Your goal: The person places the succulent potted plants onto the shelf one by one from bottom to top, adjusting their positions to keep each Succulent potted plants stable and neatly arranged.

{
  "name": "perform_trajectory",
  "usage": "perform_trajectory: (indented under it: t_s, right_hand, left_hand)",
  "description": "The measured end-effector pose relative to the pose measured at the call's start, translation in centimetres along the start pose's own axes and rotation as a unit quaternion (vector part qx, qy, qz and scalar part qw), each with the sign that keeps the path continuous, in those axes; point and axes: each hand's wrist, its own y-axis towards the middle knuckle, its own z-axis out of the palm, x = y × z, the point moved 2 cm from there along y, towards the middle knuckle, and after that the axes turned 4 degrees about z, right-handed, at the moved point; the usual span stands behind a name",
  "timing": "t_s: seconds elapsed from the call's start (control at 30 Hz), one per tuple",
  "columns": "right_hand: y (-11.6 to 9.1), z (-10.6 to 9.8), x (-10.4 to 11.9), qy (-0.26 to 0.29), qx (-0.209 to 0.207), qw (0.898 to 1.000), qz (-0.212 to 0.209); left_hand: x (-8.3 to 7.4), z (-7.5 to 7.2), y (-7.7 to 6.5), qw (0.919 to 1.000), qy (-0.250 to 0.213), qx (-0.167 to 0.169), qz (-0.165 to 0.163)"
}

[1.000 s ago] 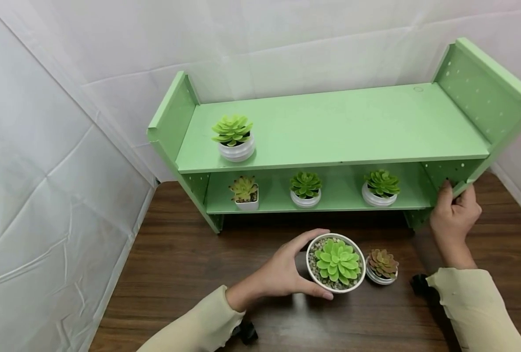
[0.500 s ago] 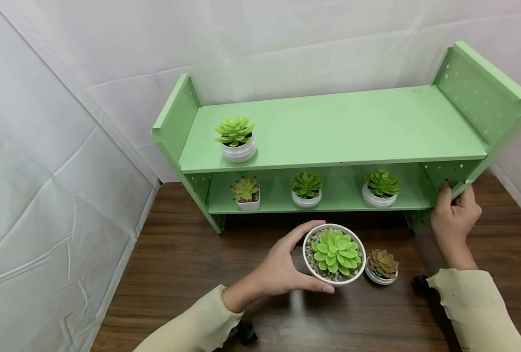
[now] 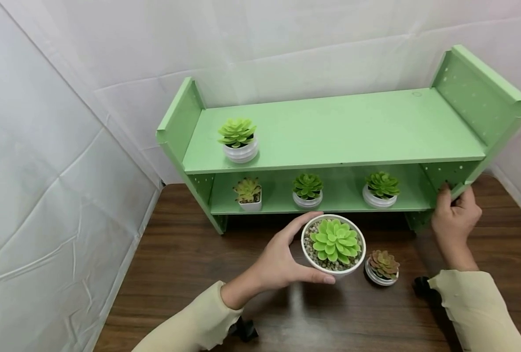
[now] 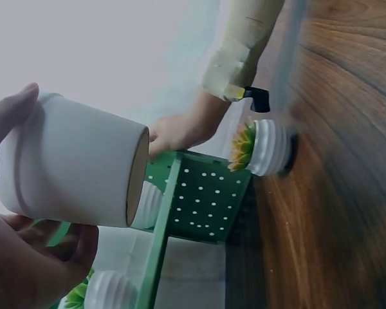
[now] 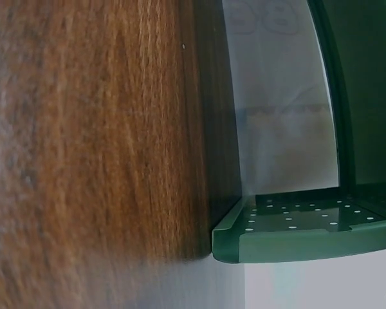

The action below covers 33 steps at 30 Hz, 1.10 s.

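Note:
My left hand (image 3: 278,261) grips a potted succulent (image 3: 334,240) with bright green leaves and pebbles, fingers and thumb round its white pot. It is raised off the table, in front of the lower shelf. In the left wrist view the smooth white pot (image 4: 74,161) shows from the side, its base free. My right hand (image 3: 455,217) holds the front edge of the right side panel of a green two-tier shelf (image 3: 344,129). Only a sliver of that hand shows in the right wrist view. A reddish-brown succulent (image 3: 382,266) stands on the table, right of the held pot.
On the upper tier, at left, sits a light green succulent (image 3: 239,142). The lower tier bears a small yellowish succulent (image 3: 249,194) in a square pot and two dark green ones (image 3: 308,190), (image 3: 381,189). White sheeting (image 3: 67,146) hangs behind and left of the wooden table (image 3: 155,274).
My left hand has raised the potted succulent and brought it slightly away from me, closer to the shelf. The right hand keeps its place on the side panel.

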Motion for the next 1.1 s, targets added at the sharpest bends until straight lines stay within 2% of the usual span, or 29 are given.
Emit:
perform_trajectory:
  t_s: [0.3, 0.63, 0.9, 1.1]
  right_hand:
    - [0.0, -0.1, 0.2, -0.003, 0.006, 1.000, -0.002]
    - [-0.1, 0.1, 0.3, -0.002, 0.001, 1.000, 0.006]
    - [-0.1, 0.2, 0.4, -0.006, -0.004, 1.000, 0.008]
    - [-0.1, 0.3, 0.4, -0.009, -0.009, 1.000, 0.015]
  left_hand:
    - [-1.0, -0.8, 0.3, 0.9998, -0.004, -0.019, -0.010]
    - [-2.1, -1.6, 0.7, 0.9998, 0.005, -0.019, 0.004]
    - [-5.4, -2.4, 0.7, 0.9990, -0.015, -0.035, -0.022]
    - [-6.3, -2.7, 0.8, 0.9987, -0.020, -0.038, -0.028]
